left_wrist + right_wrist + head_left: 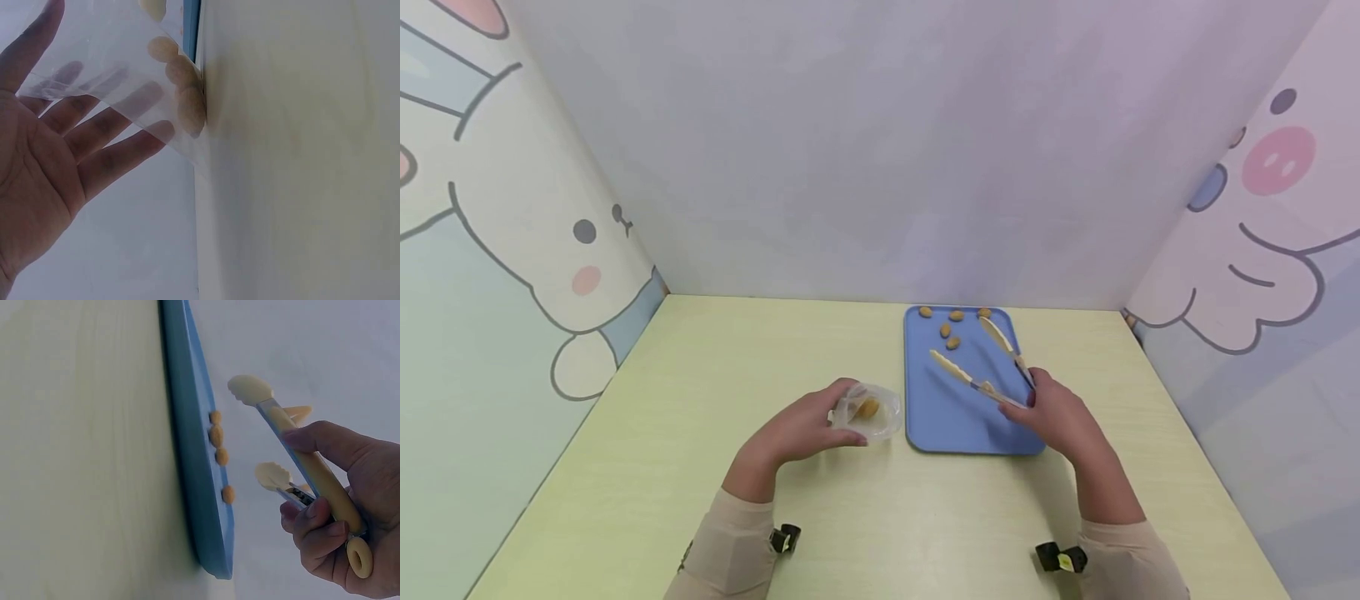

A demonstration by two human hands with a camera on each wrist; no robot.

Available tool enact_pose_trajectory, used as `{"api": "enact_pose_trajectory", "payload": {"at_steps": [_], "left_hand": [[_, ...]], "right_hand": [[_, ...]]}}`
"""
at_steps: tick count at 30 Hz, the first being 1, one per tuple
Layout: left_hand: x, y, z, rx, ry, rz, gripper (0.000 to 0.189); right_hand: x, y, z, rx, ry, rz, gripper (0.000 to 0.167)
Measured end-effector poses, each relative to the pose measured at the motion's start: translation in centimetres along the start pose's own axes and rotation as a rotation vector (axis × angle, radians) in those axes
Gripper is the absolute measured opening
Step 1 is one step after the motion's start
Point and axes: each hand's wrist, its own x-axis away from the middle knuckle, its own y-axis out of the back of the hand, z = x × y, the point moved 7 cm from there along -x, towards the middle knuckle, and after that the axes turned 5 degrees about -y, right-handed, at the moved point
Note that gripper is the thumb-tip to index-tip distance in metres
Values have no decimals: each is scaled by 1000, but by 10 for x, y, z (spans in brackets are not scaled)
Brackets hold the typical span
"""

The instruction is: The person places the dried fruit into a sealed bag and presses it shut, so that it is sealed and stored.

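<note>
My left hand (805,427) holds a clear plastic bag (889,423), thumb on one side and fingers on the other. Inside the bag lie several brown almond-like nuts (868,408); the left wrist view shows these nuts (191,112) low in the bag, close to the tabletop. In my right hand (1063,421) is a pair of tongs (953,368) with cream tips, spread apart above a blue tray (936,425). Nothing sits between the tips. Several more nuts (952,342) lie toward the tray's far end, as the right wrist view also shows.
The tray stands right of the bag on a pale yellow table (715,358). A grey wall (850,167) rises behind the table, and side panels with cartoon animals (1285,250) flank it. Dark wrist cameras (785,538) are strapped at both sleeves.
</note>
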Motion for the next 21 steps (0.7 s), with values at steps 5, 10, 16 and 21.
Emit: {"api": "enact_pose_trajectory", "payload": {"at_steps": [5, 10, 16, 21], "left_hand": [[-1, 0, -1, 0, 4, 0, 74], [-1, 0, -2, 4, 5, 1, 73], [0, 0, -1, 9, 10, 3, 74], [0, -1, -1, 9, 9, 1, 73]], "right_hand": [[-3, -3, -2, -2, -26, -2, 82], [-5, -7, -2, 19, -40, -6, 77], [-7, -10, 1, 48, -4, -37, 70], [-8, -12, 5, 101, 48, -69, 61]]}}
